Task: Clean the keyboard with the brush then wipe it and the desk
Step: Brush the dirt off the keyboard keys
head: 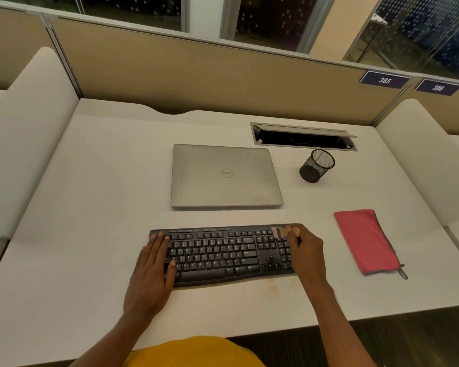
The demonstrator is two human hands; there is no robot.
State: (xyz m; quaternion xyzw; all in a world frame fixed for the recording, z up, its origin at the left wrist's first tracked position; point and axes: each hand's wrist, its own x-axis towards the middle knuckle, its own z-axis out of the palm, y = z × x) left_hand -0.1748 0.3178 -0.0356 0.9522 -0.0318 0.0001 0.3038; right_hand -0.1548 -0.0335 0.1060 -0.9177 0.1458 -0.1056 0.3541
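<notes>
Two hands, one main item under them.

Item one: black keyboard, near the front edge of the white table. Its long axis runs left to right, with the key legends facing us and the space bar on the near side. Our left hand lies flat over its left end, fingers straight and pointing away from us. Our right hand covers the right end, over the number pad, with its fingers curled round a small brush. The brush lies roughly along the keyboard's top row, pale pinkish bristle end toward the left and wooden part in the grip. It is blurred and mostly hidden by the fingers, so we cannot make out its full shape.

Item two: folded red cloth, right of the keyboard and apart from it, long axis running away from us. A dark pen-like tip pokes from beneath its near corner, the rest concealed.

Behind: closed grey laptop, black mesh cup, open cable hatch.
</notes>
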